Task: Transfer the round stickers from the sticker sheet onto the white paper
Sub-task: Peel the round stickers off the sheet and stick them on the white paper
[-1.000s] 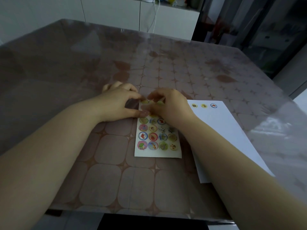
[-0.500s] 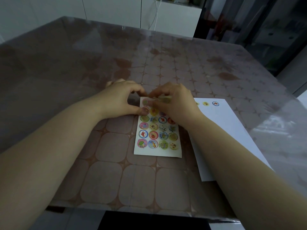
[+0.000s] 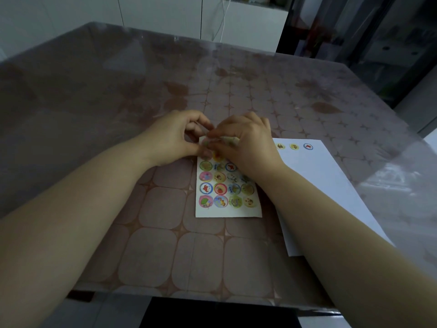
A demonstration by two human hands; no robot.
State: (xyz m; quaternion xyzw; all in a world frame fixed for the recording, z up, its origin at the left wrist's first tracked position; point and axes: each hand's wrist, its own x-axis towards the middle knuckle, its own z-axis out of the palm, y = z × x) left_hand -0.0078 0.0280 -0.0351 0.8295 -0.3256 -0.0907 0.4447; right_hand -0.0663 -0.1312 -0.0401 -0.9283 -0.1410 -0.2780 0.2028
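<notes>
A sticker sheet (image 3: 228, 210) with rows of colourful round stickers lies on the table in front of me. My left hand (image 3: 175, 138) pinches the sheet's far left corner between thumb and fingers. My right hand (image 3: 246, 143) covers the far right part of the sheet, its fingertips closed at the top edge, which is curled up from the table. Whether a sticker is between those fingers is hidden. To the right lies the white paper (image 3: 331, 185) with three round stickers (image 3: 294, 146) in a row along its far edge.
The table (image 3: 142, 91) has a glossy clear cover over a brown tile pattern. Its near edge runs just below my forearms. White cabinets (image 3: 236, 22) and a hanging cable stand behind the table; a dark doorway is at the far right.
Both hands stayed at the sheet's far end. The top edge of the sheet has been lifted and curled up between the fingertips. The camera view shifted slightly.
</notes>
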